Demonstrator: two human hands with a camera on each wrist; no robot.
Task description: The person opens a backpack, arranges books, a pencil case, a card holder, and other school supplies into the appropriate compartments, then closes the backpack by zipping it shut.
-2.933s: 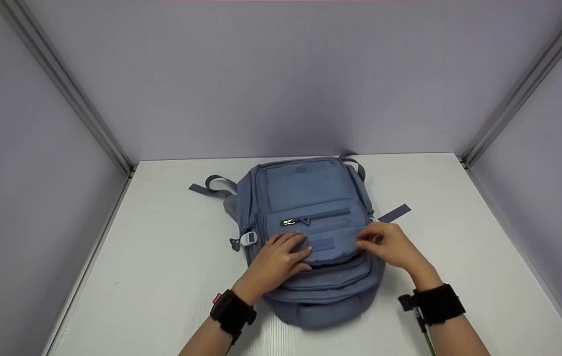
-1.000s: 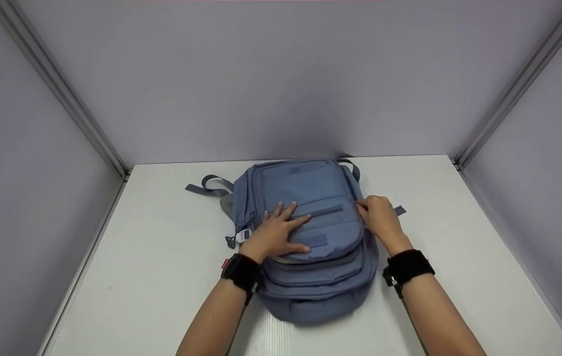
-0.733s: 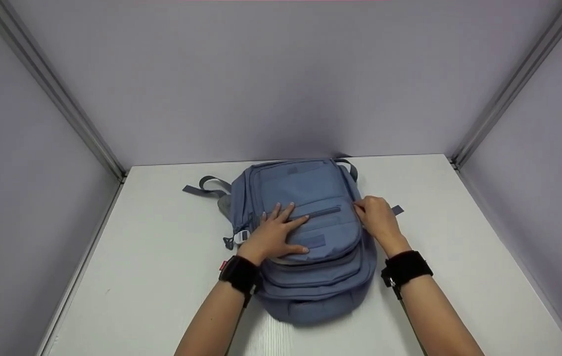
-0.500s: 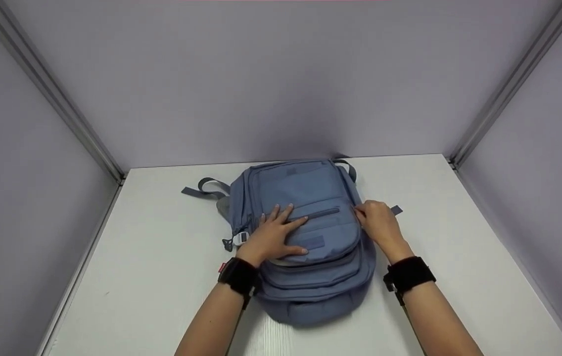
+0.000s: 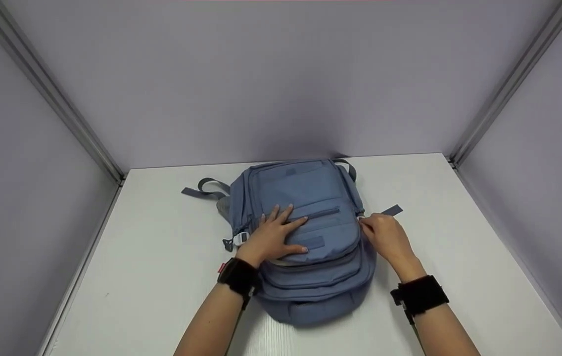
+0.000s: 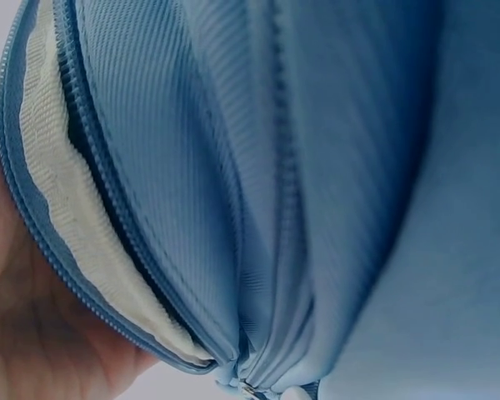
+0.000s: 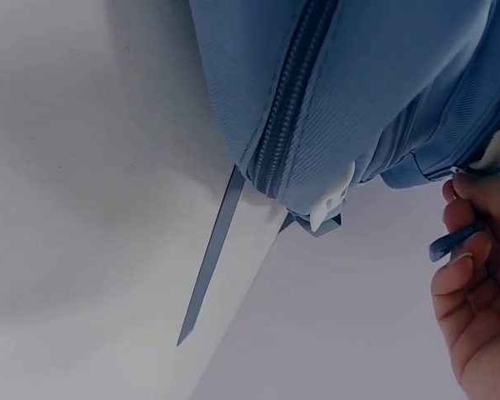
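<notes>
Nearest: two bare forearms, each with a black wrist strap [image 5: 238, 277]; a small red tab sticks out of the left strap, any print on it too small to read.

Blue backpack [image 5: 305, 198] lies flat on the white table [image 5: 162, 277], front face up, its near end just ahead of the wrists and its far end near the back wall.

Left hand [image 5: 272, 237] rests palm down on the front pocket, fingers straight and spread, fingertips at the small horizontal zipper [image 5: 321, 214]. Left wrist view: the pocket's curved zipper edge [image 6: 83, 217] gapes open beside the palm, cream lining [image 6: 75, 200] showing inside.

Right hand [image 5: 386, 236] is at the backpack's right edge, fingers curled. Right wrist view: the fingers [image 7: 471, 275] pinch a small blue zipper pull tab [image 7: 454, 242]; just beside it are a white plastic buckle [image 7: 333, 200] and a loose blue strap [image 7: 212, 250] trailing onto the table.

A rectangular patch [image 5: 313, 242] sits on the pocket; nothing readable on it. No brand or writing legible anywhere on the backpack.

Left side: another white buckle [image 5: 241, 237] at the backpack's edge, and farther off grey shoulder straps [image 5: 207, 187] splayed on the table. Beyond: plain lilac walls with metal corner rails [image 5: 48, 94].
</notes>
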